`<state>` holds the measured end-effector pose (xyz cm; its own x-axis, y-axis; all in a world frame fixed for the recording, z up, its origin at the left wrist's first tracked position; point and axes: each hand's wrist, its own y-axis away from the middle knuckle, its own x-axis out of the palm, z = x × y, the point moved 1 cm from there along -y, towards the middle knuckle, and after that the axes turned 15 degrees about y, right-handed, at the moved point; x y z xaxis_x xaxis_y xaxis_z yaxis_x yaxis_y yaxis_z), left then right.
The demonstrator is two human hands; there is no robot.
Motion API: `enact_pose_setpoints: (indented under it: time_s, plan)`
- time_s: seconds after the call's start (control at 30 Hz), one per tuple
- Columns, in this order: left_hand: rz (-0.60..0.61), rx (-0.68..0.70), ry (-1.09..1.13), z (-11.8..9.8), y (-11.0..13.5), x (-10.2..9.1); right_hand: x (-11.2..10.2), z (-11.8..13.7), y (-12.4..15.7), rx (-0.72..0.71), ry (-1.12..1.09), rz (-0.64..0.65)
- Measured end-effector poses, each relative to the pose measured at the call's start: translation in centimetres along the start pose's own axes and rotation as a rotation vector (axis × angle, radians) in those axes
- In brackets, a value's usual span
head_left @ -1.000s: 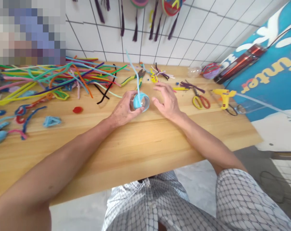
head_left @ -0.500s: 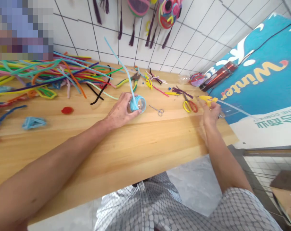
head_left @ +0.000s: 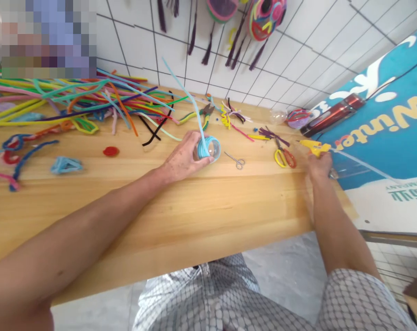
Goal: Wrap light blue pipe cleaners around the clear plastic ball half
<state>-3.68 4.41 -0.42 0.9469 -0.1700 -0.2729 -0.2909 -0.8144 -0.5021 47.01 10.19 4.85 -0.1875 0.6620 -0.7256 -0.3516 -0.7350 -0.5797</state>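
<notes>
My left hand point(head_left: 185, 158) is closed around a small clear round piece wrapped in light-blue pipe cleaner point(head_left: 204, 148), just above or on the table. One long end of the pipe cleaner point(head_left: 191, 99) sticks up towards the wall. At the table's right end, my right hand point(head_left: 320, 164) is closed on a yellow hot glue gun point(head_left: 315, 146), whose nozzle points left. A long pale glue stick point(head_left: 363, 163) runs out of its rear. Between the hands lie small metal scissors point(head_left: 236, 161) and a pair with yellow and red handles point(head_left: 284, 157).
Colourful pipe cleaners point(head_left: 70, 99) pile up at the back left. Pliers point(head_left: 205, 112) lie behind my left hand. A red oval piece point(head_left: 111, 151) and a folded light-blue shape point(head_left: 66, 165) rest at left. A dark red cylinder point(head_left: 332, 115) leans by the blue board point(head_left: 377, 138).
The camera view has turned a little left, so everything sits further right. Both hands keep their holds on the wrapped piece and the glue gun, with little movement over the table.
</notes>
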Motion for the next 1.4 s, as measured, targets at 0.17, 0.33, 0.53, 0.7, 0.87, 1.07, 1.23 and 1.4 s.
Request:
enact_pose_setpoints:
  time_s: [0.17,0.33,0.53,0.7,0.87,1.07,1.23,1.4]
  plan:
    - [0.015,0.031,-0.016,0.0,-0.1,-0.1,0.9,4.0,0.5,0.276,-0.109,-0.002]
    - [0.013,0.073,-0.031,0.0,-0.1,-0.4,0.9,13.1,4.9,-0.002,-0.241,0.142]
    - [0.027,0.038,-0.004,0.0,-0.1,-0.3,0.8,21.1,11.0,-0.337,-0.105,0.174]
    - [0.025,0.033,-0.016,0.0,-0.2,-0.2,2.0,22.2,12.6,-0.399,-0.102,0.141]
    - [0.033,0.071,-0.006,0.0,-0.1,-0.1,2.3,21.3,12.7,-0.417,-0.057,0.146]
    - [0.028,0.065,0.008,-0.1,-0.1,-0.1,2.1,20.4,12.8,-0.407,-0.037,0.138]
    - [0.039,0.046,-0.017,-0.3,-0.1,-0.1,2.4,20.3,13.1,-0.406,-0.063,0.131]
    - [0.043,0.062,-0.015,-0.1,-0.1,-0.2,2.8,20.2,13.2,-0.444,-0.053,0.118]
